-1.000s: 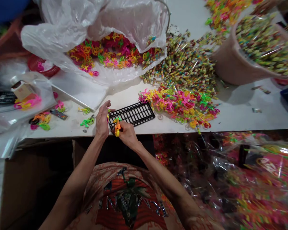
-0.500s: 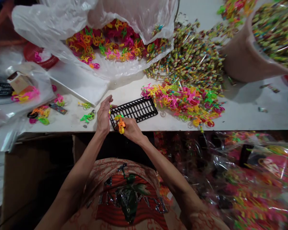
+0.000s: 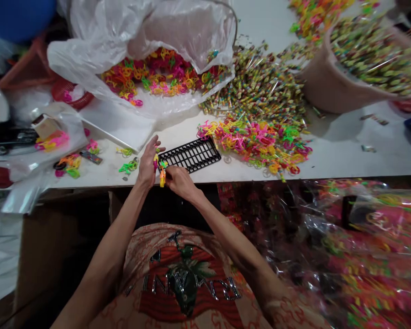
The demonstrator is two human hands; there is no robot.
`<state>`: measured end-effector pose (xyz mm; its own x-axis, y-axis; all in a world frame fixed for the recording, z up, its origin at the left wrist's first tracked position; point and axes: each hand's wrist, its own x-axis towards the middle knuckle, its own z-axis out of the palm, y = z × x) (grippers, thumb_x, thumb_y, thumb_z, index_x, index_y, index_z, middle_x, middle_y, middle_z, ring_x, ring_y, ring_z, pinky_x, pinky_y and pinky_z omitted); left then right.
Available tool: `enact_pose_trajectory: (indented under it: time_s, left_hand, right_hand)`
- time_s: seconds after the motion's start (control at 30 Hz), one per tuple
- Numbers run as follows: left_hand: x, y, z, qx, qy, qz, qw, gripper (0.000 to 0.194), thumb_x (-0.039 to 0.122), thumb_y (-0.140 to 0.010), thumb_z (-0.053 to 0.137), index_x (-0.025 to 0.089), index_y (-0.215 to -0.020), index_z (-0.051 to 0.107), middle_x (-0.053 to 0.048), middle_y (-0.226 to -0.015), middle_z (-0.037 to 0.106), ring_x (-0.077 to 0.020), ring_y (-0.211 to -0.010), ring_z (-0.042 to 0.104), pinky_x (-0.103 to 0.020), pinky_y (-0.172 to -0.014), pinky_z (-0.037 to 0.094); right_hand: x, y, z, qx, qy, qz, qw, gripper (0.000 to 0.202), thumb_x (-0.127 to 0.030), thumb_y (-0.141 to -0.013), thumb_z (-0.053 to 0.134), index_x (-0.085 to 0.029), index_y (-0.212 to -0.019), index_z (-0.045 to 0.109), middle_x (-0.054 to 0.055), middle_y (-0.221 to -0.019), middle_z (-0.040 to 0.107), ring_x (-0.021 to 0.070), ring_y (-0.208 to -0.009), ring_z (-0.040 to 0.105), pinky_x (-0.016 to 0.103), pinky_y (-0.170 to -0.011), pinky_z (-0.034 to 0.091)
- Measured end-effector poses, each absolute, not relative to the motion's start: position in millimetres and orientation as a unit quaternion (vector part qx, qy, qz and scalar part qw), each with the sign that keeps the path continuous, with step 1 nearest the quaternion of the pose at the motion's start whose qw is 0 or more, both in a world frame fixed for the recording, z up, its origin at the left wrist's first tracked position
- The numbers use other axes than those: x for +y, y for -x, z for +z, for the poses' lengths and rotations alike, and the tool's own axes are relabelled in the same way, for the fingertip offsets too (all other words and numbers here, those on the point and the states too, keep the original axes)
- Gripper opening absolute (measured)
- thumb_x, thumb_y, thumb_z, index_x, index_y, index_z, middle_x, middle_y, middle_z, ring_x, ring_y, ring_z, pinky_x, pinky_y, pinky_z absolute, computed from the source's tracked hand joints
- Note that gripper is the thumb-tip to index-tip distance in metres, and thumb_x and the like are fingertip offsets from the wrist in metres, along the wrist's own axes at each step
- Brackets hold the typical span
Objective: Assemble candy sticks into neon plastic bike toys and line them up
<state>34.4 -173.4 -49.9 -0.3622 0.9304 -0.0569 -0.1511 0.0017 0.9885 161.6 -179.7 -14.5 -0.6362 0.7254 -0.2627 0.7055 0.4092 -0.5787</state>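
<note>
A black plastic rack [image 3: 192, 155] with rows of slots, like an abacus frame, lies aslant near the table's front edge. At its left end my left hand [image 3: 147, 162] stands on edge, fingers pointing away from me, with small yellow and purple plastic pieces [image 3: 155, 159] against its palm. My right hand [image 3: 180, 180] is closed at the rack's near left corner, pinching bright orange and yellow plastic pieces [image 3: 162, 176]; its fingertips are partly hidden. A heap of colourful looped plastic pieces [image 3: 256, 141] lies just right of the rack.
Behind the heap is a pile of small wrapped sticks [image 3: 260, 87]; more fill a pinkish bucket [image 3: 329, 77] on the right. A large plastic bag [image 3: 178, 100] of colourful pieces lies open at the back. A white box lid [image 3: 123, 125] and loose green pieces [image 3: 128, 167] are left.
My right hand has shifted left with the orange and yellow pieces, closer to my left palm. My left hand stays nearly in place; the whole view has turned slightly.
</note>
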Motion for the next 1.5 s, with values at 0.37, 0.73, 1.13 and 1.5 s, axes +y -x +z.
enact_pose_trajectory:
  time_s: [0.37, 0.73, 1.13, 1.5]
  left_hand:
    - [-165, -32, -51, 0.575, -0.34, 0.6, 0.44, 0.057, 0.056, -0.081, 0.053, 0.029, -0.132, 0.054, -0.007, -0.135, 0.056, -0.0203, -0.116, 0.059, -0.036, -0.104, 0.04]
    - [-179, -37, -39, 0.585, -0.278, 0.622, 0.439, 0.048, 0.053, -0.089, 0.045, 0.033, -0.132, 0.053, -0.001, -0.146, 0.048, -0.0136, -0.135, 0.043, -0.031, -0.111, 0.035]
    - [-174, -30, -31, 0.605, -0.378, 0.553, 0.431, 0.078, 0.043, -0.071, 0.07, 0.025, -0.141, 0.042, -0.009, -0.153, 0.037, -0.0261, -0.141, 0.034, -0.038, -0.116, 0.026]
    - [-174, -32, -29, 0.645, -0.454, 0.505, 0.351, 0.077, 0.011, -0.064, 0.059, 0.029, -0.138, 0.049, -0.004, -0.146, 0.048, -0.0241, -0.138, 0.038, -0.037, -0.118, 0.023]
  right_hand:
    - [-190, -149, -8, -0.841, 0.462, 0.282, -0.011, 0.029, -0.02, -0.095, 0.037, -0.016, -0.116, 0.057, 0.013, -0.117, 0.062, 0.0238, -0.108, 0.06, 0.034, -0.086, 0.046]
    - [-192, -152, -17, -0.838, 0.481, 0.259, -0.025, 0.027, -0.024, -0.096, 0.038, -0.016, -0.114, 0.058, 0.013, -0.114, 0.063, 0.0238, -0.1, 0.065, 0.035, -0.081, 0.049]
    - [-182, -151, -18, -0.835, 0.457, 0.304, 0.024, 0.024, -0.024, -0.093, 0.045, -0.015, -0.108, 0.062, 0.011, -0.107, 0.066, 0.0215, -0.097, 0.063, 0.03, -0.077, 0.046]
    - [-94, -254, 1, -0.724, 0.669, 0.164, 0.04, 0.03, -0.016, -0.09, 0.041, -0.016, -0.11, 0.064, 0.018, -0.113, 0.064, 0.0281, -0.105, 0.061, 0.04, -0.087, 0.045]
